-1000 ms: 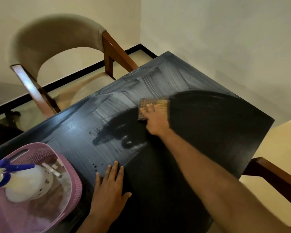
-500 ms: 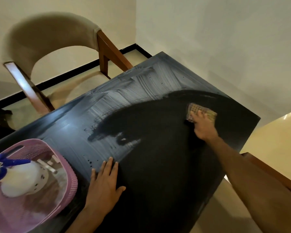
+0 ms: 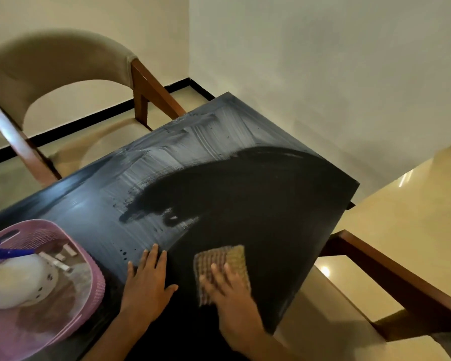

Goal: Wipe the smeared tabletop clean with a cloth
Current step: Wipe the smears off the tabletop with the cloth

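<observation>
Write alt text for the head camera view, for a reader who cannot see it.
The right hand presses a checked cloth on a dark tabletop, its far side smeared white. The left hand lies flat beside a pink basket.

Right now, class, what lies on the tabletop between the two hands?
Nothing: in the head view, only bare, dark wiped tabletop separates the left hand from the right hand pressing the cloth.

Two hands point(image 3: 188, 290), one cloth point(image 3: 220, 261), one tabletop point(image 3: 271, 204), one basket point(image 3: 94, 272), one spray bottle point(image 3: 16, 280), two chairs point(image 3: 63, 61).
</observation>
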